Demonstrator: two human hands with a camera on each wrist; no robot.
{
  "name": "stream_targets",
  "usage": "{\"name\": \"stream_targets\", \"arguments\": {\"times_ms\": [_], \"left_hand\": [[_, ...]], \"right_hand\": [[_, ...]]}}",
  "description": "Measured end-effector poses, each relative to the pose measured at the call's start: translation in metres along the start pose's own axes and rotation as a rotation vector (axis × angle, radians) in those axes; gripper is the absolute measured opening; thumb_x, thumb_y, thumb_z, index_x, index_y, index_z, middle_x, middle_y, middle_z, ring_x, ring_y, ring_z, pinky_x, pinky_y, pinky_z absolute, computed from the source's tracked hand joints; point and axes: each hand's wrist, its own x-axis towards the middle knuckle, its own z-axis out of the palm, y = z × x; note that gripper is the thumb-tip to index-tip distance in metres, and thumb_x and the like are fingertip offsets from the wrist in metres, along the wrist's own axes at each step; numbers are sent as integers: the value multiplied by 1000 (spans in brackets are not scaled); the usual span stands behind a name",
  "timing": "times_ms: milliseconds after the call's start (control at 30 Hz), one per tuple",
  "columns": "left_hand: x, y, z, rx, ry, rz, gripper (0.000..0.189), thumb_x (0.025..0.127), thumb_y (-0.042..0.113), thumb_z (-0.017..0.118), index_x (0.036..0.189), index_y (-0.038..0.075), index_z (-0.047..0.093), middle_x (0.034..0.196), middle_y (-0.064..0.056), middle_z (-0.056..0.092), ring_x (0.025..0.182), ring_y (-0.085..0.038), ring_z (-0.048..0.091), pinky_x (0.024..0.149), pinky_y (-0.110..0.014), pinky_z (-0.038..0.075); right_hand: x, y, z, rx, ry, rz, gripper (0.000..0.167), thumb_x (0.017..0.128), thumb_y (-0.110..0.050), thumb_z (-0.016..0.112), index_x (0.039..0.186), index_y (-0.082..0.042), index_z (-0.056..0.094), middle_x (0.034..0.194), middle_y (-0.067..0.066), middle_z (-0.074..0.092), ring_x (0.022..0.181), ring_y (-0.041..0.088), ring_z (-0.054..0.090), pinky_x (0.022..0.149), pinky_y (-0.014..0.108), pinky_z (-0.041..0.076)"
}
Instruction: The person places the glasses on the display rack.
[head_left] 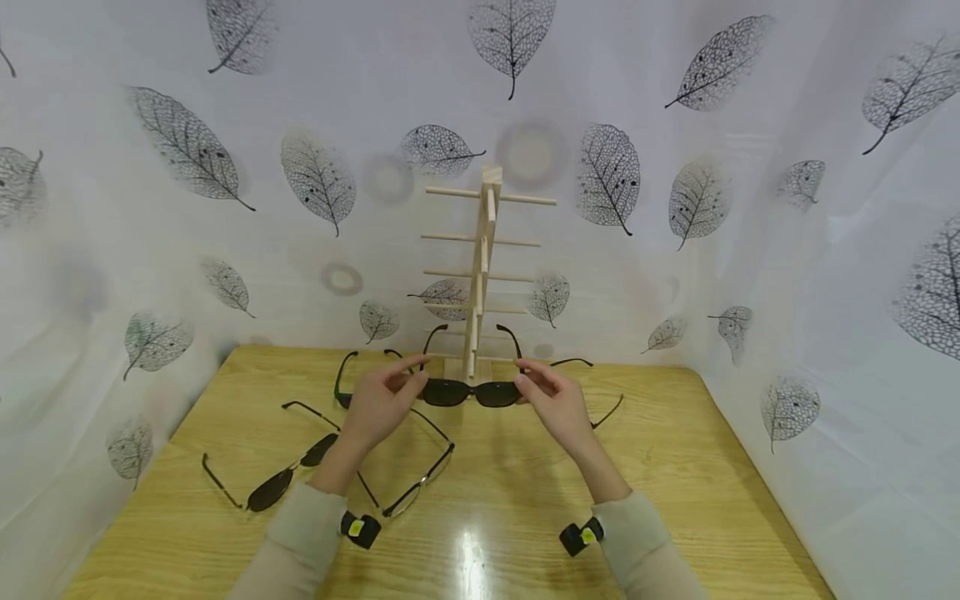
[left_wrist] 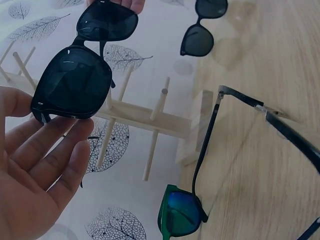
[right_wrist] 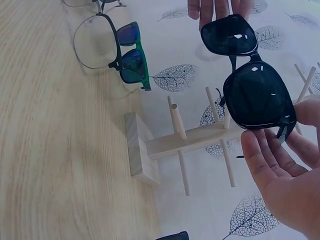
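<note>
Both hands hold one pair of black sunglasses (head_left: 471, 393), its dark lenses facing me and its temples pointing away. My left hand (head_left: 381, 402) pinches the frame's left end, thumb and fingers at the hinge. At the opposite end my right hand (head_left: 553, 407) pinches the other hinge. In the left wrist view the sunglasses (left_wrist: 75, 82) hang between the fingers of the two hands, off the table. Just behind them rises a wooden display stand (head_left: 480, 275) with pairs of horizontal pegs; the pegs in view carry no glasses.
Left on the wooden table (head_left: 510, 517) lie brown-lensed sunglasses (head_left: 270, 490), clear eyeglasses (head_left: 408, 497) and green-framed sunglasses (left_wrist: 181, 212). Another dark pair (left_wrist: 198, 40) lies right of the stand, mostly behind my right hand in the head view. A leaf-printed white curtain (head_left: 420, 83) encloses the table.
</note>
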Motion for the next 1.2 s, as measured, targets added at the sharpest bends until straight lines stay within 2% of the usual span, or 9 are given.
{"name": "stream_targets", "arguments": {"times_ms": [67, 233, 400, 600, 800, 900, 1000, 1067, 1200], "left_hand": [[2, -1, 0, -5, -5, -3, 33, 105, 22, 66, 137, 16, 72, 53, 7, 51, 42, -2, 26, 44, -21, 23], [9, -2, -1, -19, -2, -22, 33, 105, 23, 66, 137, 15, 72, 58, 6, 62, 41, -3, 26, 43, -23, 24], [15, -4, -1, -9, -2, -37, 34, 106, 24, 64, 138, 16, 71, 54, 4, 58, 41, -5, 29, 43, -23, 26], [21, -5, 0, -12, 6, -59, 34, 106, 24, 63, 139, 17, 71, 57, 8, 61, 40, -5, 30, 42, -23, 26], [26, -9, 2, -10, 10, -65, 35, 106, 23, 63, 140, 15, 70, 48, 8, 48, 38, -2, 25, 42, -23, 22], [28, -11, 3, -19, 10, -68, 35, 106, 24, 63, 140, 15, 70, 49, 7, 51, 37, -1, 25, 42, -23, 23], [30, -12, 4, -30, 18, -77, 35, 106, 23, 64, 139, 15, 70, 58, 0, 64, 37, -3, 28, 42, -23, 25], [31, -12, 5, -25, 27, -81, 35, 105, 23, 64, 139, 16, 71, 71, -6, 74, 38, -4, 30, 42, -23, 26], [33, -12, 8, -2, 45, -83, 35, 105, 24, 65, 138, 15, 71, 101, -16, 81, 40, -5, 32, 42, -22, 27]], "right_hand": [[3, 0, 0, 3, -1, 0, 38, 104, -19, 69, 140, -7, 67, 115, 23, 73, 89, 35, 75, 82, 28, 62], [9, 0, 1, 0, -1, 8, 38, 104, -23, 69, 141, -11, 68, 117, 21, 74, 92, 39, 75, 83, 28, 61], [16, 3, 2, 6, 0, 13, 38, 105, -24, 68, 140, -12, 68, 119, 21, 74, 93, 42, 74, 82, 28, 61], [23, 6, 3, 22, -2, 19, 38, 105, -23, 68, 140, -9, 68, 122, 24, 72, 92, 38, 74, 82, 27, 62], [29, 7, 4, 18, 7, 31, 37, 105, -22, 68, 140, -8, 68, 119, 26, 72, 92, 42, 73, 79, 27, 62], [30, 8, 5, 22, 10, 27, 38, 105, -22, 68, 140, -7, 68, 120, 26, 72, 93, 45, 72, 79, 26, 62], [31, 8, 5, 22, 7, 21, 38, 105, -22, 68, 140, -7, 68, 121, 26, 71, 93, 44, 72, 78, 27, 62], [32, 9, 5, 22, 10, 17, 38, 105, -21, 68, 140, -6, 67, 120, 26, 71, 91, 40, 73, 78, 27, 62], [35, 12, 5, 27, 24, 10, 37, 105, -20, 68, 139, -4, 68, 119, 27, 71, 82, 23, 74, 77, 27, 62]]}}
